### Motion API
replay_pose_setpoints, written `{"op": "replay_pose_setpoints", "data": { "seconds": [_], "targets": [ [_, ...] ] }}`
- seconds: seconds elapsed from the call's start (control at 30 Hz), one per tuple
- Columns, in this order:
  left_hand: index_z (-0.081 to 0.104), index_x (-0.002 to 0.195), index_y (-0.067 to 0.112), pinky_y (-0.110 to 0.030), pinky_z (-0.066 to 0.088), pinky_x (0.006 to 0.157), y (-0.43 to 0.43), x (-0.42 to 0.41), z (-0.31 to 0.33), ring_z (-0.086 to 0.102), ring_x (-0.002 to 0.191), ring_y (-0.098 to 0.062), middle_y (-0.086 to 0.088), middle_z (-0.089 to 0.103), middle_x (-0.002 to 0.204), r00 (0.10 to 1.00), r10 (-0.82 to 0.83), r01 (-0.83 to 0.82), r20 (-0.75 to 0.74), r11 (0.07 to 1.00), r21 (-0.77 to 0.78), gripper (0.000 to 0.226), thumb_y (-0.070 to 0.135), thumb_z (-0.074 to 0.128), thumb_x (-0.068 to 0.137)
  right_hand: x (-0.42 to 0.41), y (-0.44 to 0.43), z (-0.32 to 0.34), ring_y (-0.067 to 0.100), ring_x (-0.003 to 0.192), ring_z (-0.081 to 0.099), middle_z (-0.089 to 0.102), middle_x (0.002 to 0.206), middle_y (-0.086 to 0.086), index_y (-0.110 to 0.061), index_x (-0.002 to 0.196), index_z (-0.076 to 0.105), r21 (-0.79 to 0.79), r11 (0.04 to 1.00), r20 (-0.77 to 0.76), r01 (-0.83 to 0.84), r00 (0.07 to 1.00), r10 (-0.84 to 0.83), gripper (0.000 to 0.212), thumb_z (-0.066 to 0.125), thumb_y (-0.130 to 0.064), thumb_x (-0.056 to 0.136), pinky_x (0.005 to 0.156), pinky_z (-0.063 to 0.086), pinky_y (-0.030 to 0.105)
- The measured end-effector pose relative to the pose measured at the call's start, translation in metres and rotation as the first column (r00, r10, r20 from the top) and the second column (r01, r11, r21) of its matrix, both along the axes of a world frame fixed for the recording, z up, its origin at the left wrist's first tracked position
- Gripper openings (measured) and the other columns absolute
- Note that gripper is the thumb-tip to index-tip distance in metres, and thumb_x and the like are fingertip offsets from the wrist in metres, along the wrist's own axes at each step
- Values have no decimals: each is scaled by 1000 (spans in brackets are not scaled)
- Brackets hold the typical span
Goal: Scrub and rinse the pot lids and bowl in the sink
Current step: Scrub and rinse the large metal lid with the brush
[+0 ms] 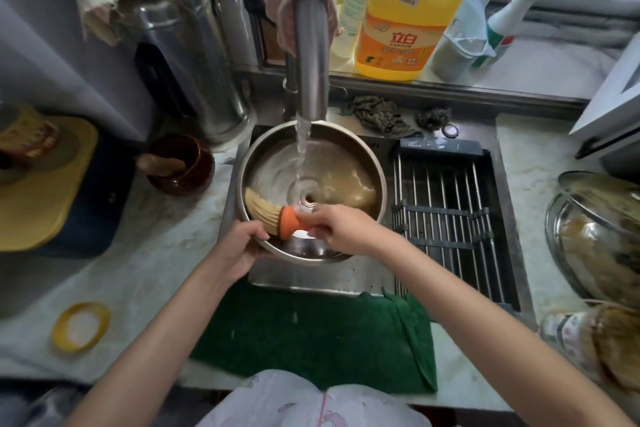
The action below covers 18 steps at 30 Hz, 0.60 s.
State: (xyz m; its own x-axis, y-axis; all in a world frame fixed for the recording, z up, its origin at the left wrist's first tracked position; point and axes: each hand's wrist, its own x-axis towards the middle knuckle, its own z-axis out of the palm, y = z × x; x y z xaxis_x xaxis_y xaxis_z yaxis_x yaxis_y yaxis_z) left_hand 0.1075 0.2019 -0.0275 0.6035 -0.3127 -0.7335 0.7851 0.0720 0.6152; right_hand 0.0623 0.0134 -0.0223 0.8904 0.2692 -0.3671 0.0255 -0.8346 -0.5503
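Kitchen counter [156, 253], pale marble look, with a steel sink [311, 276] set in the middle. Bowl [273, 163] is steel and sits in the sink's left part, directly under the faucet [311, 55] and tilted a bit toward the person. Water [301, 156] runs from the faucet and hits the bowl near its centre. Murky brown water is pooled on the bowl's right side.

Left hand [239, 248] grips the bowl's near-left rim, fingers curled under and thumb over the edge. Right hand [341, 229] is closed round the orange handle of a brush [277, 218]. The brush points left, with its tan bristles pressed against the bowl's inner left wall. Both forearms are bare.

Rack [446, 204], made of dark bars, spans the right part of the sink. Green towel [311, 333] lies over the counter's front edge, just in front of the sink.

Lids [588, 236] are stacked on the counter at right, well apart from the bowl. They are glass with steel rims and look soiled.

Behind the sink lie a rag [377, 113] and steel wool [433, 118]. Yellow jug [405, 17] stands on the sill beside other bottles. Steel kettle [194, 55] stands back left, with a brown jar [180, 163] in front of it. Yellow ring [81, 326] lies on the counter, front left.
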Motion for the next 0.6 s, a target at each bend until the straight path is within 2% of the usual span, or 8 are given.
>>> {"op": "replay_pose_setpoints", "data": {
  "seconds": [0.13, 0.23, 0.3, 0.37, 0.43, 0.47, 0.53, 0.6],
  "targets": [
    [51, 81, -2, -36, 57, 47, 9, 6, -2, 63, 55, -23, -12, 62, 61, 998, 56, -56, 29, 998, 21, 22, -14, 33, 76, 3, -39, 26, 16, 82, 55, 58, 97, -7, -47, 131, 50, -274, 908, -35, -316, 947, 319, 41, 49, -25, 95, 64, 41, 31],
    [54, 86, -1, -32, 56, 49, 7, 5, -6, 58, 59, -21, -10, 59, 64, 996, 80, -81, 30, 996, 34, 24, -12, 37, 74, 1, -45, 35, 20, 89, 61, 64, 100, -7, -44, 132, 50, -349, 897, -6, -270, 958, 286, 40, 48, -27, 96, 67, 44, 30],
    [56, 84, 3, -25, 53, 46, -2, -1, -4, 58, 60, -17, -3, 62, 61, 998, 67, -68, 17, 998, 19, 31, -14, 30, 78, -2, -25, 36, 24, 100, 61, 66, 113, -2, -35, 134, 51, -230, 966, -22, -118, 993, 116, 38, 47, -29, 97, 77, 48, 33],
    [56, 80, 4, -21, 51, 45, -13, -7, -2, 60, 55, -14, -2, 62, 58, 999, 38, -38, 8, 999, -8, 34, -14, 27, 80, 0, 3, 31, 30, 102, 61, 67, 113, 7, -23, 127, 57, -90, 992, -62, 91, 993, -97, 33, 45, -26, 97, 82, 49, 37],
    [56, 80, 2, -21, 52, 46, -18, -10, 1, 62, 51, -11, -5, 64, 61, 1000, 16, -16, 6, 999, -39, 33, -14, 27, 80, 3, 23, 26, 33, 95, 63, 68, 105, 14, -15, 111, 63, 20, 960, -121, 281, 953, -276, 25, 44, -24, 98, 78, 50, 37],
    [58, 82, 1, -23, 54, 48, -18, -10, 1, 64, 53, -12, -6, 65, 63, 1000, 3, -2, 14, 998, -58, 32, -13, 29, 80, 5, 26, 26, 32, 87, 64, 68, 99, 15, -15, 99, 64, 84, 942, -167, 325, 937, -308, 21, 45, -23, 98, 73, 50, 36],
    [60, 89, 1, -26, 55, 54, -13, -9, 2, 65, 61, -16, -8, 67, 70, 999, -27, 31, 40, 995, -94, 27, -8, 41, 71, 8, 21, 34, 19, 68, 63, 69, 87, 11, -22, 81, 60, 145, 959, -211, 245, 954, -212, 21, 47, -19, 97, 62, 50, 29],
    [61, 90, 1, -29, 55, 58, -4, -7, 4, 63, 67, -19, -10, 65, 74, 996, -57, 64, 70, 993, -100, 35, -1, 48, 57, 11, 9, 48, 7, 55, 58, 66, 79, 3, -19, 88, 63, 153, 984, -240, 93, 969, -54, 18, 48, -17, 97, 55, 50, 24]
  ]
}}
